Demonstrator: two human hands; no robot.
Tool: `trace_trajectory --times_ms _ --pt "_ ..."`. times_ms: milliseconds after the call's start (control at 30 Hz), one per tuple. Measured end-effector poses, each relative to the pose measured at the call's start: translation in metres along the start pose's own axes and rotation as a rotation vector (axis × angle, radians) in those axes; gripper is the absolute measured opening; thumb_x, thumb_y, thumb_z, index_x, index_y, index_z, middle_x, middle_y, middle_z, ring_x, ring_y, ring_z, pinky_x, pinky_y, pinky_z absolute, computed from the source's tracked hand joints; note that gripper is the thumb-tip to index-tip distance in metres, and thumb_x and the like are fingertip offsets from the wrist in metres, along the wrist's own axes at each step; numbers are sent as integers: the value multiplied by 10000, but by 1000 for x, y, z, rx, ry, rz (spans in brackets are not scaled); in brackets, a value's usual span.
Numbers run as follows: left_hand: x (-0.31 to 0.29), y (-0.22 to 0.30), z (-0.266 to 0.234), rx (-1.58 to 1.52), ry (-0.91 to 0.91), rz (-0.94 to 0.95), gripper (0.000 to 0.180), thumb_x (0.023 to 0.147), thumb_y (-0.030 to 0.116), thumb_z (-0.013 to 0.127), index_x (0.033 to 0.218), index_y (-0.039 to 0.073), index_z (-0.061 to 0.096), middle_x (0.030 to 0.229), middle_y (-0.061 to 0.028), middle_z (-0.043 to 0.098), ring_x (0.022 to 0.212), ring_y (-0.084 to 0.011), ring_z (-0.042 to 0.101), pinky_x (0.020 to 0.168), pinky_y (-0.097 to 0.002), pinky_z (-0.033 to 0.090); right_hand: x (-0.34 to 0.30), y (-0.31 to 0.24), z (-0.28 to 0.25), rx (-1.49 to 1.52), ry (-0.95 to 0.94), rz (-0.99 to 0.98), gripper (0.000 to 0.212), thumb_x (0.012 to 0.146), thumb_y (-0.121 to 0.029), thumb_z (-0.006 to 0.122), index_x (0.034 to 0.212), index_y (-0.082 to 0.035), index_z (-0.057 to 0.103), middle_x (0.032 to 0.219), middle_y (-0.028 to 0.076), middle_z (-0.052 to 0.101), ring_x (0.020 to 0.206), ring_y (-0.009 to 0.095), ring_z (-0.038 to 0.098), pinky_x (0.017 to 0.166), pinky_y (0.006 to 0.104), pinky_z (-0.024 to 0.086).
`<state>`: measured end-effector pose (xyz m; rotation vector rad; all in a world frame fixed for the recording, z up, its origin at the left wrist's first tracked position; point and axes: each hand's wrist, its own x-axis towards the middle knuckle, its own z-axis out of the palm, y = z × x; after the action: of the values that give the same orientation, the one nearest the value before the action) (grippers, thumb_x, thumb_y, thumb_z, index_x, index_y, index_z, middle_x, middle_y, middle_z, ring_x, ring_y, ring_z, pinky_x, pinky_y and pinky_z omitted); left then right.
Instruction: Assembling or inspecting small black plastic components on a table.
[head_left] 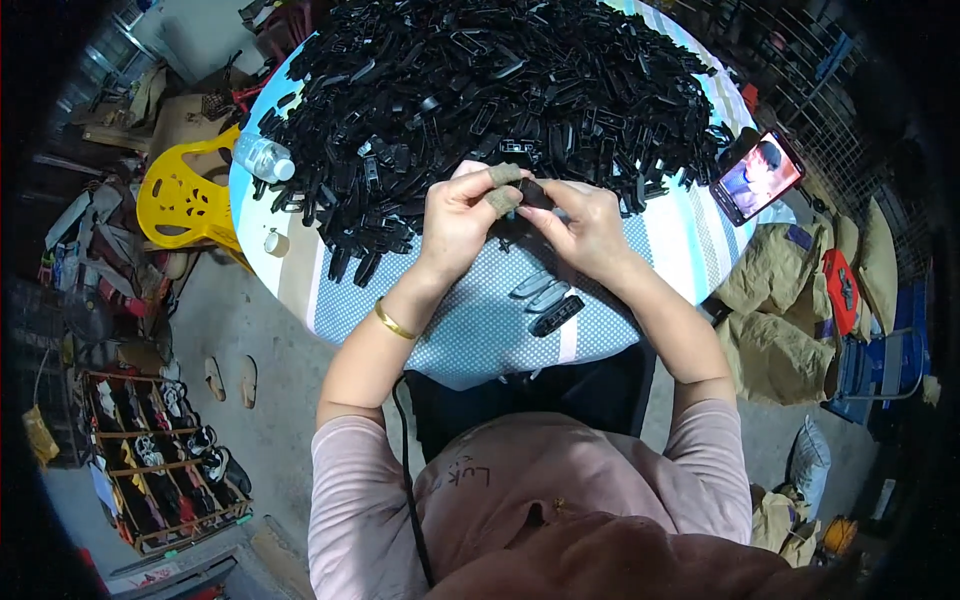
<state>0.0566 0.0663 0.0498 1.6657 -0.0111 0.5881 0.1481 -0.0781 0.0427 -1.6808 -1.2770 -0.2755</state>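
Note:
Both hands meet over the table's near half, at the front edge of a large heap of small black plastic parts (pixel 480 90). My left hand (pixel 452 225) pinches a small black plastic part (pixel 530 193) between thumb and forefinger, which are wrapped in greenish tape. From the other side, the fingers of my right hand (pixel 588 228) close on the same part. Its exact shape is mostly hidden by the fingers. Below the hands, several grey oval pieces (pixel 547 294) lie side by side, with a black slotted piece (pixel 557 316) touching or close beside them.
The round table (pixel 420 345) has a patterned cloth. A clear bottle (pixel 265 158) lies at its left, near a small round roll (pixel 275 241). At the right edge leans a lit phone (pixel 757 178). Around stand a yellow chair (pixel 180 195), brown sacks (pixel 775 350) and a shoe rack (pixel 165 465).

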Motion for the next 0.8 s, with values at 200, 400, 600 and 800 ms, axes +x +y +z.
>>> trace_trajectory --times_ms 200,400,600,800 --pt "-1 15 1 322 -39 125 276 712 101 691 978 35 663 770 -50 594 753 -126 536 672 -243 454 12 27 -41 299 -450 271 282 719 -115 722 955 11 631 841 68 637 729 108 606 654 248 503" --pt "-8 23 11 285 -717 -273 296 718 136 688 985 17 641 759 -66 598 686 -136 553 641 -269 445 8 57 -58 -157 -415 302 185 696 -83 700 859 -3 661 766 76 637 657 139 608 594 261 486" --pt "-8 -10 21 945 -195 173 274 737 201 667 908 -6 611 860 -110 560 845 -269 504 747 -355 426 0 41 -36 -697 -381 220 215 644 -158 718 814 -43 654 773 102 550 759 284 584 671 371 474" --pt "-10 -35 32 1431 -116 271 107 706 100 535 809 81 555 813 -50 512 825 -204 483 680 -311 399 3 48 -36 -520 -304 248 211 697 -204 695 704 -16 600 753 119 578 724 292 588 649 380 468"
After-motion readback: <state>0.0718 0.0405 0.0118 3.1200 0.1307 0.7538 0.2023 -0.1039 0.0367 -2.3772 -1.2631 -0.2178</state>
